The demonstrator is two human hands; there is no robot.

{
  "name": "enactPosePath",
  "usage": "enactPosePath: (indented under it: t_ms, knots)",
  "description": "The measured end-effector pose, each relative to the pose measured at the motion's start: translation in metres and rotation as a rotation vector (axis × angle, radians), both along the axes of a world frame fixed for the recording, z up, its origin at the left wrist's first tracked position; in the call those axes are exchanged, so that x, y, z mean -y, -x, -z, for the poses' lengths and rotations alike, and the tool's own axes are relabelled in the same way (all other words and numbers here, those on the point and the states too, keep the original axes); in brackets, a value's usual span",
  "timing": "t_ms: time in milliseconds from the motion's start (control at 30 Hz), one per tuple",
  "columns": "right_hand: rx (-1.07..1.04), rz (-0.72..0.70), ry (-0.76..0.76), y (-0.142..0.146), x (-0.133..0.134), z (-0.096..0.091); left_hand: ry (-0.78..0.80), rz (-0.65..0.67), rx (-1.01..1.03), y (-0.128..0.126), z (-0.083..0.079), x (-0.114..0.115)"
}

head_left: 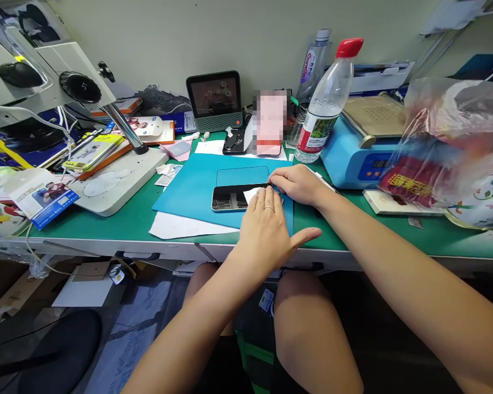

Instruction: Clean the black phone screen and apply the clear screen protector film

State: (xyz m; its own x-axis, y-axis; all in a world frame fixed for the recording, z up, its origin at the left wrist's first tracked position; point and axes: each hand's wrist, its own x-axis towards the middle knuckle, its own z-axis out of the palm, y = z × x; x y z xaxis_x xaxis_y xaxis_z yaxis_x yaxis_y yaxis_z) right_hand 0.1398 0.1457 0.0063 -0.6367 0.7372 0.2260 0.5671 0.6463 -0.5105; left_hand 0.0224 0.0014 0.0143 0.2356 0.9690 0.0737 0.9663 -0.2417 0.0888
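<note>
A black phone lies flat on a blue mat near the bench's front edge. My left hand lies over the phone's right half, fingers pressed together on a small white wipe, thumb stuck out to the right. A ring sits on one finger. My right hand rests at the phone's right end, fingers curled and pinching its edge. Part of the phone is hidden under both hands.
A microscope on a white base stands at left with boxes around it. Behind the mat are a small screen, a second phone and a water bottle. A blue machine and a plastic bag fill the right.
</note>
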Motion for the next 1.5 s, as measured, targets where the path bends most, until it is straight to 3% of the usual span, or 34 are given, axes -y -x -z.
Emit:
enactPosePath:
  t_ms: [100, 333, 433, 800, 1100, 1233, 1367, 1500]
  knots:
    - [-0.020, 0.003, 0.012, 0.000, 0.000, 0.001, -0.030, -0.004, -0.010, 0.012, 0.003, 0.004]
    - [-0.104, 0.020, 0.063, -0.002, 0.004, 0.004, -0.137, -0.128, -0.047, 0.080, 0.024, 0.026]
    - [-0.131, -0.001, 0.080, -0.003, 0.005, 0.004, -0.148, -0.161, -0.069, 0.095, 0.029, 0.028]
    - [-0.080, 0.002, 0.144, -0.002, 0.004, 0.001, -0.129, -0.116, -0.027, 0.066, 0.023, -0.001]
    - [-0.086, -0.009, 0.149, -0.001, 0.002, 0.006, -0.115, 0.066, 0.073, 0.018, 0.021, -0.004]
    - [0.007, -0.001, 0.151, -0.001, 0.000, -0.002, -0.092, 0.093, 0.148, 0.032, 0.017, -0.002]
    - [0.373, -0.138, 0.180, 0.003, -0.006, -0.028, -0.080, -0.001, 0.193, 0.069, 0.016, 0.000]
    - [0.638, -0.168, 0.237, 0.007, -0.007, -0.045, -0.132, -0.085, 0.187, 0.092, 0.021, 0.001]
